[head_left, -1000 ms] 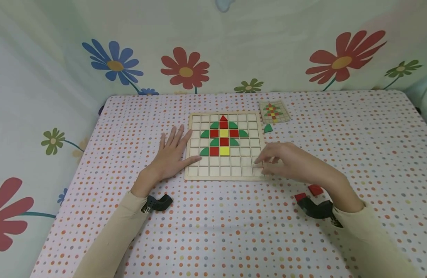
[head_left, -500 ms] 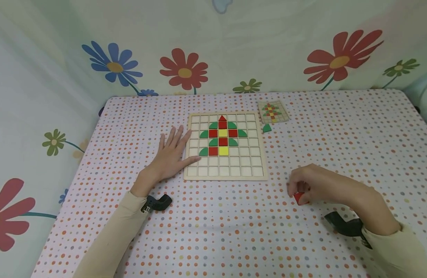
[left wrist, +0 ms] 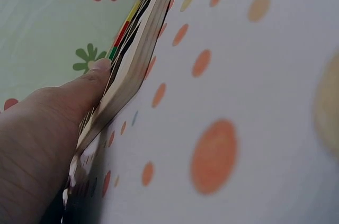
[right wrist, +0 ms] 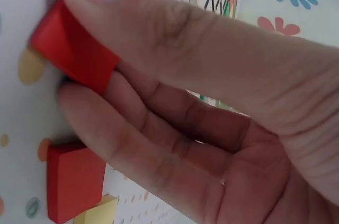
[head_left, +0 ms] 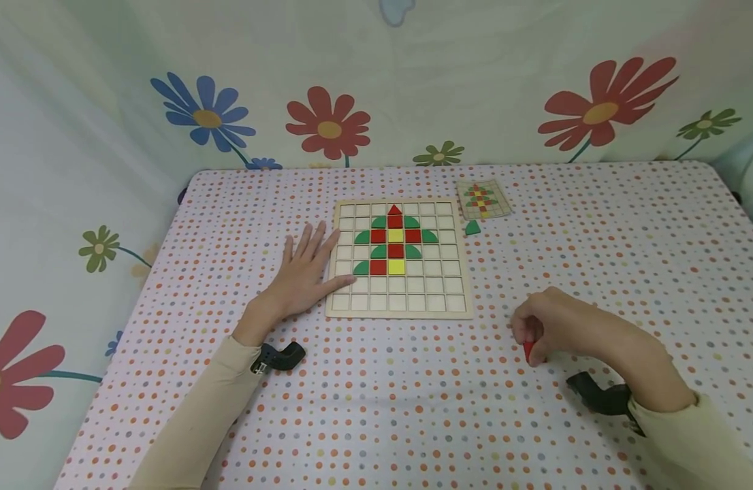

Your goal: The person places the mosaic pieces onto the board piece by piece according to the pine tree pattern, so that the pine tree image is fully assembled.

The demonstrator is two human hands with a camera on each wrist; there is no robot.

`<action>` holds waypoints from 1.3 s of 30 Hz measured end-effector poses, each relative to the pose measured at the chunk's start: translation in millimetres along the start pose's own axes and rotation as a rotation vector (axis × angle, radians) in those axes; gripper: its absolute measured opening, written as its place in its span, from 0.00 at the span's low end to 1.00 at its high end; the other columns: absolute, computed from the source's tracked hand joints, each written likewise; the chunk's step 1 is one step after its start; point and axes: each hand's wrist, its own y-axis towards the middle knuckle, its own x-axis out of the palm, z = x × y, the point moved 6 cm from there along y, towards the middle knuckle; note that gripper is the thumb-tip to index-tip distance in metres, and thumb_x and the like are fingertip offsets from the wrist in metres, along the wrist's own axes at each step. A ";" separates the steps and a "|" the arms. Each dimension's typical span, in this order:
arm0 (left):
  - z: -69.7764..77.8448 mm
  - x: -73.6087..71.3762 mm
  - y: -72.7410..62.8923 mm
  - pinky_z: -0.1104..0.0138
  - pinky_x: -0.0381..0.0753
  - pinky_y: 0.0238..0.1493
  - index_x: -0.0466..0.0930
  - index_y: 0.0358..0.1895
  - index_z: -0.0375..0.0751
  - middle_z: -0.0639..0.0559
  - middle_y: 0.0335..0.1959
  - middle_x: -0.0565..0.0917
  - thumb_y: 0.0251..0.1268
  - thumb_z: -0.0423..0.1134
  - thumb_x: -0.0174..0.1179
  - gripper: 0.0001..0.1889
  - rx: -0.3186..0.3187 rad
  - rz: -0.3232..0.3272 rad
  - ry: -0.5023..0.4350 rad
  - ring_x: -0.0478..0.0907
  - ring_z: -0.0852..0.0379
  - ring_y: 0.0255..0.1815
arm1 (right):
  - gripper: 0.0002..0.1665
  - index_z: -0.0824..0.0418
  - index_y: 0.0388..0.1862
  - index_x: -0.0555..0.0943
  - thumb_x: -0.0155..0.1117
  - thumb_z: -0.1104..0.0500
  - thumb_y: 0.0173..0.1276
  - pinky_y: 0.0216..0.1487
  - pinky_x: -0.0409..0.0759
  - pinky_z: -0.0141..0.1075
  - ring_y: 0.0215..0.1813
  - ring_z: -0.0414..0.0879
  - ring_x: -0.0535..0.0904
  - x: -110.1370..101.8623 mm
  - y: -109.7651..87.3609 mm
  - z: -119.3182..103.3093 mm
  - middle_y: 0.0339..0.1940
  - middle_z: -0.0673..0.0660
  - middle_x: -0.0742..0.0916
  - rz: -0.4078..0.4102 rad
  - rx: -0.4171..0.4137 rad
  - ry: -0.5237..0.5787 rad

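Note:
My right hand (head_left: 554,323) is at the table's right side, its thumb and fingers pinching a red square tile (right wrist: 77,46). The tile is tilted at the tabletop. Beside those fingers in the right wrist view lie a second red tile (right wrist: 77,181) and part of a yellow tile (right wrist: 98,211). My left hand (head_left: 299,275) rests with spread fingers at the left edge of a wooden grid board (head_left: 413,301), its thumb on the frame and grid. Red, yellow and green tiles form a tree shape on the board.
A small pattern card (head_left: 502,201) with a similar tree lies behind the board's right corner. Near it is a green rounded tile (head_left: 472,228). The dotted tablecloth (head_left: 376,408) covers the table, and a flowered curtain (head_left: 487,88) hangs behind.
My right hand has left the board's right edge, moved right and toward me, and taken a red tile, which is now tipped more upright. My left hand has stayed put.

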 end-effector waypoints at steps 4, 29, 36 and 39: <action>0.9 -0.6 0.0 0.43 0.19 0.80 0.38 0.88 0.47 0.44 0.87 0.33 0.76 0.67 0.53 0.50 0.005 -0.001 -0.002 0.22 0.45 0.86 | 0.22 0.56 0.23 0.79 0.87 0.71 0.44 0.27 0.75 0.32 0.26 0.40 0.74 -1.4 1.1 -2.3 0.21 0.46 0.80 -0.024 -0.006 -0.001; -1.0 1.1 1.1 0.44 0.19 0.80 0.38 0.88 0.49 0.46 0.88 0.32 0.75 0.68 0.53 0.50 0.011 0.013 -0.006 0.22 0.46 0.86 | 0.07 0.58 0.34 0.90 0.78 0.68 0.63 0.41 0.85 0.33 0.36 0.44 0.85 -54.4 86.7 -65.5 0.34 0.48 0.91 0.184 -0.332 0.138; 0.0 0.2 1.7 0.43 0.19 0.80 0.37 0.88 0.48 0.45 0.88 0.32 0.75 0.67 0.54 0.51 0.018 0.018 -0.001 0.22 0.45 0.86 | 0.05 0.64 0.36 0.90 0.77 0.71 0.63 0.41 0.85 0.32 0.38 0.47 0.86 -58.3 114.5 -73.7 0.37 0.55 0.92 0.325 -0.329 0.156; -0.4 -0.3 1.5 0.43 0.20 0.80 0.38 0.88 0.48 0.45 0.88 0.33 0.75 0.67 0.54 0.51 0.017 0.017 -0.001 0.22 0.45 0.86 | 0.05 0.65 0.36 0.91 0.77 0.72 0.62 0.40 0.85 0.33 0.38 0.48 0.87 -57.6 120.3 -73.7 0.38 0.57 0.92 0.334 -0.321 0.142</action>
